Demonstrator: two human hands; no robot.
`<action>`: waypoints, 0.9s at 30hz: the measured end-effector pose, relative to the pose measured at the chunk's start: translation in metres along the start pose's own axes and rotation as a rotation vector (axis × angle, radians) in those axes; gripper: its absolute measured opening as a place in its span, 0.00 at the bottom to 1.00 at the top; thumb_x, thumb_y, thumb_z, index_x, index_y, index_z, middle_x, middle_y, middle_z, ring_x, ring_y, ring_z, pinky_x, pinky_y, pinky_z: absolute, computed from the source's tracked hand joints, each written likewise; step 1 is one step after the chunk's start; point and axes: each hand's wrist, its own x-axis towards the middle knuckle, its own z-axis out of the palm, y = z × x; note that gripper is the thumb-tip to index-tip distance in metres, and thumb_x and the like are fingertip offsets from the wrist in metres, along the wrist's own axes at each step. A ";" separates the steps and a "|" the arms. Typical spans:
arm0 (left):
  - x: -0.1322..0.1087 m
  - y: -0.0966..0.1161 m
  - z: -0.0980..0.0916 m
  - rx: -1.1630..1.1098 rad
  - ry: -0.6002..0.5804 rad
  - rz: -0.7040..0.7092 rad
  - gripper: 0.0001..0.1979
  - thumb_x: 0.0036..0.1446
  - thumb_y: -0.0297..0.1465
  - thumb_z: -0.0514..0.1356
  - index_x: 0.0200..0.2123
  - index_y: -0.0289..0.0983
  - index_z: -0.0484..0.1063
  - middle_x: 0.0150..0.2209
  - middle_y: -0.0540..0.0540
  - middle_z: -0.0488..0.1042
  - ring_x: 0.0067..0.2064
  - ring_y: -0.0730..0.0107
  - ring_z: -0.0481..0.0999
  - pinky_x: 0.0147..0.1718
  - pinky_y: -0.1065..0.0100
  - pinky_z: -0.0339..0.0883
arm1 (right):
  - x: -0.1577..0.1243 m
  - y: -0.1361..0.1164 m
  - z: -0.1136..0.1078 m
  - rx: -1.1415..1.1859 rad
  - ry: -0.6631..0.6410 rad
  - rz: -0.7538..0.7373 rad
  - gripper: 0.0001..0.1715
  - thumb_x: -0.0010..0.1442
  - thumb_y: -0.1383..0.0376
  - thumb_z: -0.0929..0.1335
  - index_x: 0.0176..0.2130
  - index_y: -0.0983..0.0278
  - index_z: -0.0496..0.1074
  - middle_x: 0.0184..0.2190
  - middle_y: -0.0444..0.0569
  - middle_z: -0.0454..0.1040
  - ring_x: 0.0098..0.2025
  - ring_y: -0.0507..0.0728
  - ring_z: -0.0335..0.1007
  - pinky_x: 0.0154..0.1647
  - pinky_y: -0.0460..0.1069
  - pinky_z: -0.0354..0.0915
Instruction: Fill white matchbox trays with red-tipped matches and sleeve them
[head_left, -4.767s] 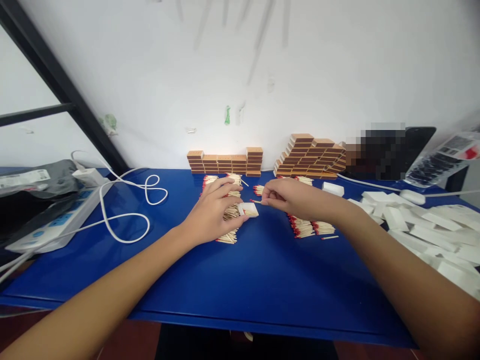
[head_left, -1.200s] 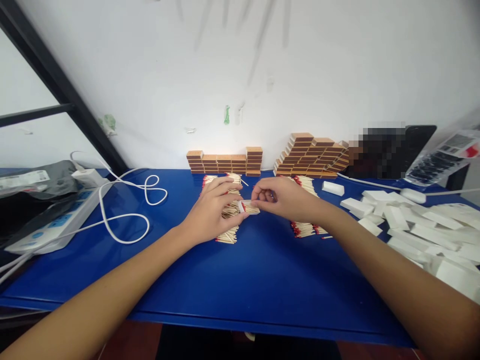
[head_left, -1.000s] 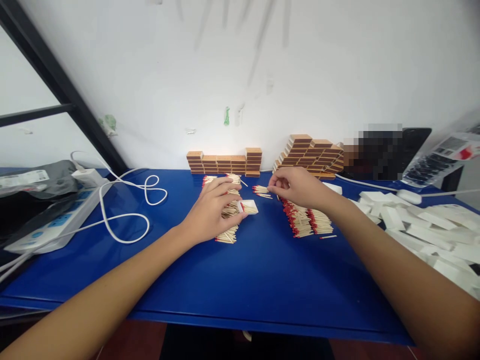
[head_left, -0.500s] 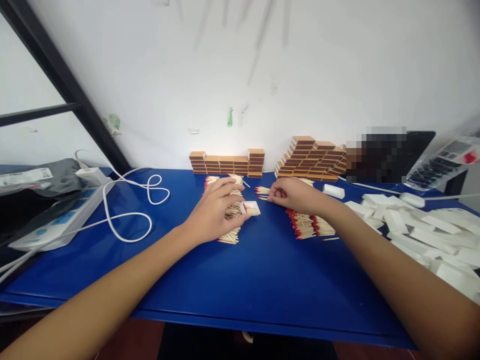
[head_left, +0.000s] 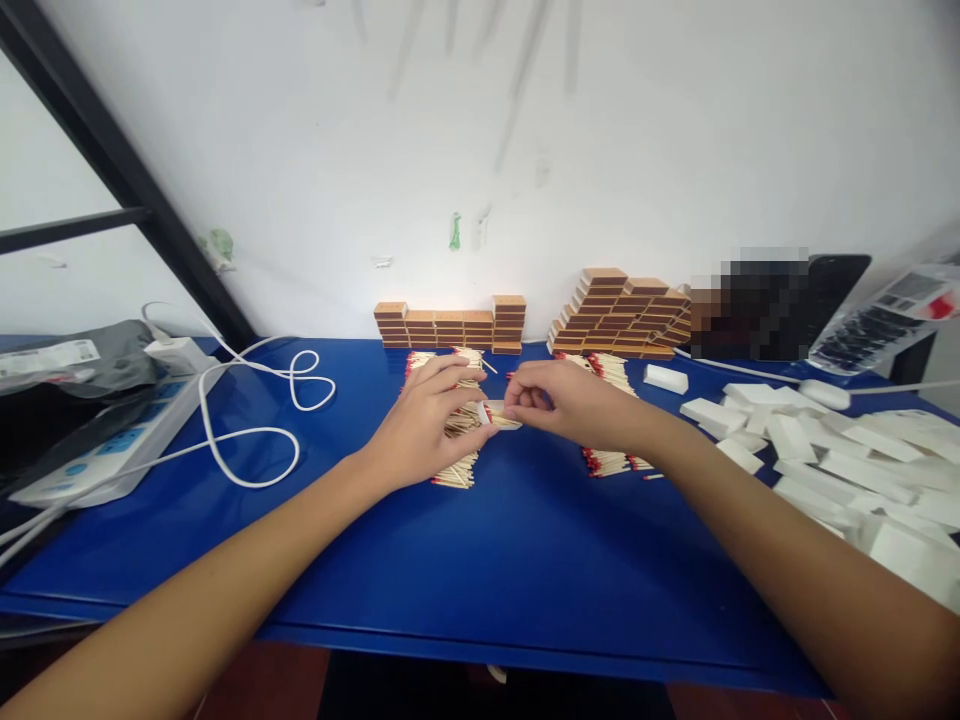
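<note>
At frame centre the left hand (head_left: 420,425) pinched the small white tray (head_left: 496,414); the right hand (head_left: 566,400) closed fingertips over it, seemingly gripping matches.

Both my hands meet at the centre of the frame.

My left hand (head_left: 424,420) lies palm down, fingers spread and curled forward, forearm running in from the lower left. My right hand (head_left: 566,400) reaches in from the lower right, its fingertips pinched together, almost touching my left thumb.
</note>
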 end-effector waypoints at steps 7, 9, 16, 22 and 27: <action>0.000 0.000 0.000 0.019 -0.009 -0.021 0.11 0.63 0.36 0.69 0.47 0.40 0.80 0.57 0.41 0.78 0.65 0.47 0.70 0.65 0.40 0.63 | 0.003 0.019 -0.010 -0.052 0.148 0.097 0.14 0.66 0.55 0.68 0.36 0.61 0.77 0.31 0.48 0.76 0.32 0.55 0.68 0.33 0.49 0.59; -0.001 0.001 0.000 0.024 -0.011 -0.022 0.11 0.63 0.36 0.69 0.47 0.40 0.80 0.57 0.41 0.79 0.66 0.47 0.69 0.65 0.40 0.63 | 0.004 0.032 -0.014 -0.153 0.153 0.148 0.12 0.64 0.58 0.69 0.34 0.62 0.77 0.31 0.50 0.77 0.33 0.56 0.69 0.34 0.50 0.59; -0.001 0.000 -0.001 0.050 0.005 0.003 0.11 0.63 0.36 0.69 0.46 0.40 0.79 0.57 0.41 0.79 0.65 0.47 0.70 0.63 0.42 0.65 | 0.009 0.059 -0.006 -0.257 0.051 0.132 0.10 0.62 0.61 0.69 0.39 0.62 0.80 0.32 0.51 0.78 0.33 0.57 0.71 0.35 0.50 0.61; -0.001 -0.001 0.000 0.055 0.028 0.025 0.11 0.62 0.36 0.69 0.46 0.38 0.79 0.56 0.40 0.79 0.64 0.48 0.71 0.63 0.42 0.65 | 0.009 0.056 -0.004 -0.261 0.063 0.119 0.11 0.64 0.61 0.68 0.40 0.63 0.80 0.34 0.52 0.77 0.34 0.57 0.70 0.36 0.50 0.60; -0.001 0.000 0.001 0.049 0.026 0.023 0.10 0.63 0.36 0.69 0.46 0.39 0.79 0.56 0.41 0.79 0.64 0.47 0.71 0.62 0.41 0.66 | 0.010 0.054 -0.004 -0.241 0.050 0.164 0.09 0.63 0.63 0.69 0.35 0.63 0.79 0.32 0.50 0.77 0.33 0.57 0.70 0.35 0.50 0.60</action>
